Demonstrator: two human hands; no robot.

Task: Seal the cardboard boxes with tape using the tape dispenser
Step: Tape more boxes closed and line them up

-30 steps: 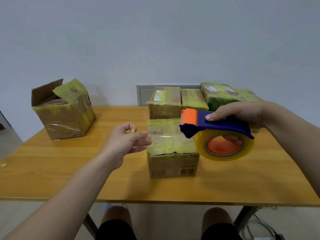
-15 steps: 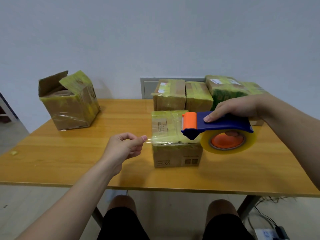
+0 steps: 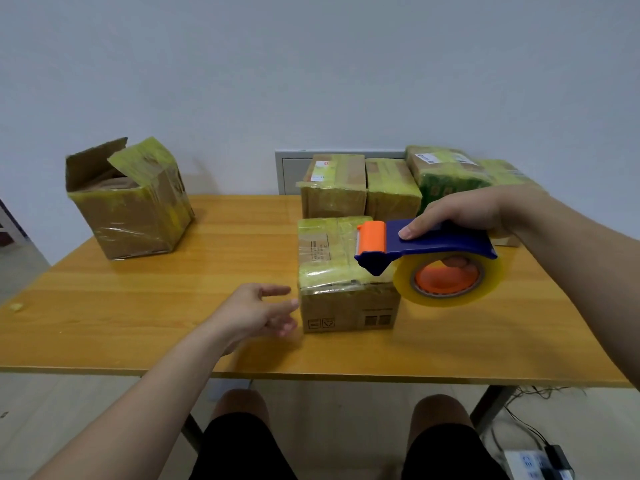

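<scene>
A small cardboard box [image 3: 341, 282], its top covered in yellowish tape, stands in the middle of the wooden table [image 3: 173, 306]. My right hand [image 3: 460, 216] grips the blue and orange tape dispenser [image 3: 429, 258] with its clear tape roll, held over the box's right side with the orange head above the box top. My left hand [image 3: 258, 311] is at the box's left side, fingers stretched out toward its wall and slightly blurred; it holds nothing.
A larger box [image 3: 130, 199] with raised flaps stands at the table's back left. Several taped boxes [image 3: 391, 185] are lined up at the back right against the wall. A small yellow scrap [image 3: 15, 306] lies at the left edge. My knees are under the table's front edge.
My left hand let go of the pinched tape end, dropped lower and opened its fingers against the box's left side. The dispenser stayed over the box's right side.
</scene>
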